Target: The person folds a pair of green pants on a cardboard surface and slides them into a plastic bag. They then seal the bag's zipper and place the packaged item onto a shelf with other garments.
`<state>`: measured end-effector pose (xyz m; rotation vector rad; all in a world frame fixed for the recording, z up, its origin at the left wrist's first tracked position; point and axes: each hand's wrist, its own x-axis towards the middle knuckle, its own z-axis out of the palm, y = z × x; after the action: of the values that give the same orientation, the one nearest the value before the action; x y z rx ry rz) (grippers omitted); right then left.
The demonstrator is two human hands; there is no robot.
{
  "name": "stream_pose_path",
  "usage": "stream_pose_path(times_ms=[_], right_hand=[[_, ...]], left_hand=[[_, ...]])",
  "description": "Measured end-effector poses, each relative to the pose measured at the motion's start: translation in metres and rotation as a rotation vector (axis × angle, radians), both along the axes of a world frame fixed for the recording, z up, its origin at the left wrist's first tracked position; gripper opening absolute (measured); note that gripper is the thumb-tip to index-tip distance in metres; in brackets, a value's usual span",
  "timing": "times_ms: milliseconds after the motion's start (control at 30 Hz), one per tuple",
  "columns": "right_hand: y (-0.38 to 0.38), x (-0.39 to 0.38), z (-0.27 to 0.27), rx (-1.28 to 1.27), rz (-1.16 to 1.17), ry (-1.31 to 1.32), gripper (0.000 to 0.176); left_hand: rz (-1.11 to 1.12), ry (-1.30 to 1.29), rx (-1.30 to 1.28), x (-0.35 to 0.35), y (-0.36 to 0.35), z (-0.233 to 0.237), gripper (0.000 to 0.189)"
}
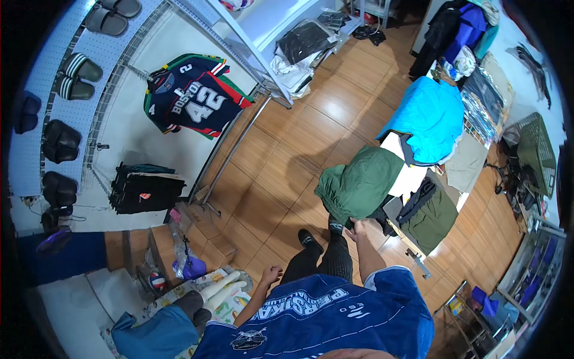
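Observation:
My right hand (357, 229) is at the lower edge of a dark green garment (365, 182), its fingers bent and close to the black cloth beneath; what they hold, if anything, is too small to make out. The green garment drapes over the near end of a white table (408, 179). My left hand (272, 274) hangs beside my left thigh with its fingers curled, away from any garment. Beyond the green garment lies a bright blue one (431, 119). An olive garment (431, 220) rests at the table's right side.
Jerseys (191, 99) and folded dark trousers (146, 188) hang on the left wall, near slippers (82, 67) on a pegboard. Cardboard boxes (209, 242) stand at lower left. A metal clamp (418, 263) projects from the table's near corner. A green basket (535, 149) is far right.

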<state>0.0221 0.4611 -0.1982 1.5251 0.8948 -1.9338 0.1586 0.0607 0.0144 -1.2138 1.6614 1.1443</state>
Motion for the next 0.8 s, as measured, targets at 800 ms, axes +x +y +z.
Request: stream_pose_path(times_ms=[800], right_hand=[[-0.065, 0.113, 0.360, 0.385, -0.561, 0.724, 0.043]], left_hand=[[-1.013, 1.343, 0.290, -0.094, 0.159, 0.090, 0.096]])
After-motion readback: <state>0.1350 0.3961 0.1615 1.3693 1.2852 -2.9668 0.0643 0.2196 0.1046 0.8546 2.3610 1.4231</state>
